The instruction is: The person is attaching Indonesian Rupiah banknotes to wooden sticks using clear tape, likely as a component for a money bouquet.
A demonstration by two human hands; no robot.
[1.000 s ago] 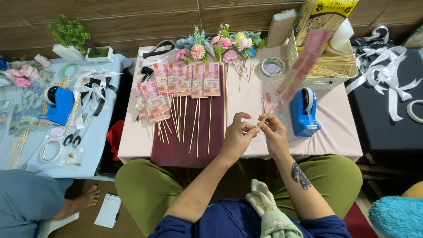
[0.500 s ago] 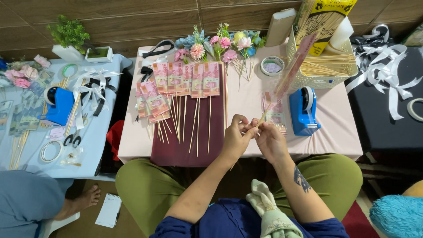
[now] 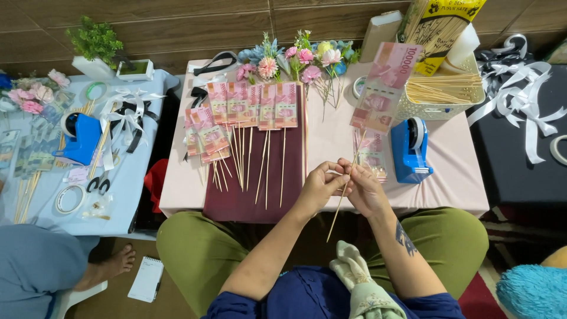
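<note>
1. Both hands' fingers (image 3: 338, 177) pinch shut on the thin wooden skewer (image 3: 341, 198); a steady grip seems wise.
2. Its pink banknote (image 3: 384, 88) stands tilted above the pink-clothed table (image 3: 455, 189), beside the blue tape dispenser (image 3: 409, 150).

Bright, even light; soft shadows; sharp focus; edges bowed.

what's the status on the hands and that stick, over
Left hand and right hand both pinch one skewer, pink banknote on its top. Finished sticks lie left; blue tape dispenser right. Nothing blocking.
</note>
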